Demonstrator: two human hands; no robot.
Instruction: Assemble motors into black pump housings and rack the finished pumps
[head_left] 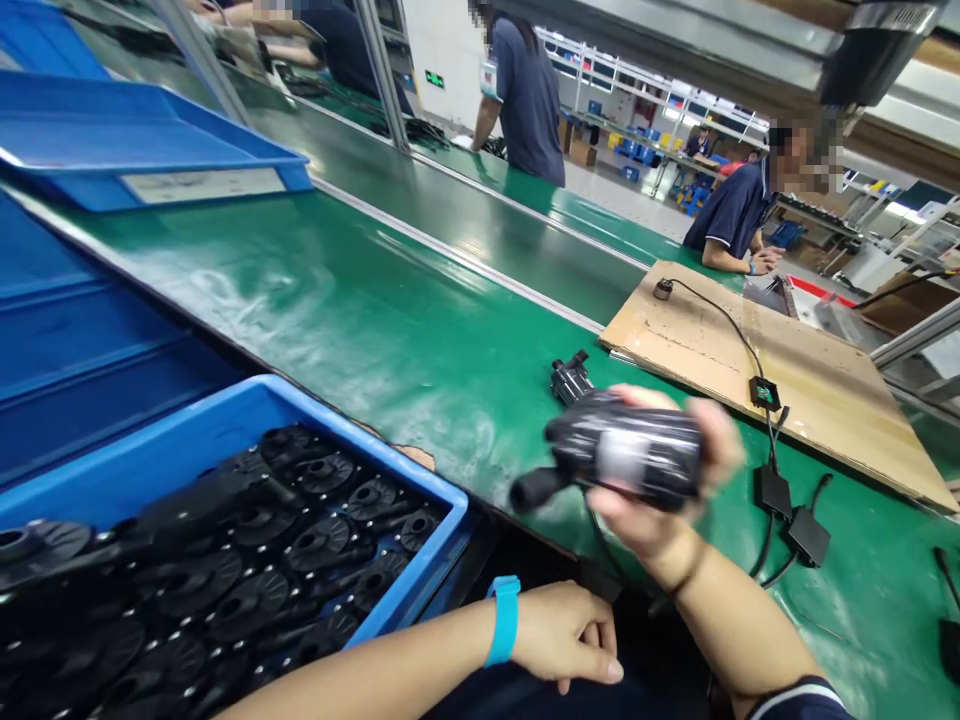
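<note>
Raised in my right hand (pixel 660 520) is a black pump (pixel 637 455) with a pale label and a short round nozzle pointing left; my fingers and thumb grip it at its right end. Some motion blur softens its details. My left hand (pixel 562 635), wearing a turquoise band (pixel 504 620) at the wrist, hangs below it near my lap. It looks empty, its fingers loosely bent and partly apart. Just behind the held pump, another black part (pixel 571 378) lies on the green bench (pixel 420 340), partly hidden.
At left, a blue bin (pixel 262 400) holds many black round housings. An upturned-edged blue tray (pixel 202 120) sits beyond. Right of me lie black boxes with cables (pixel 808 537) and a cardboard sheet (pixel 840 390) bearing a cabled part. Co-workers stand across the bench.
</note>
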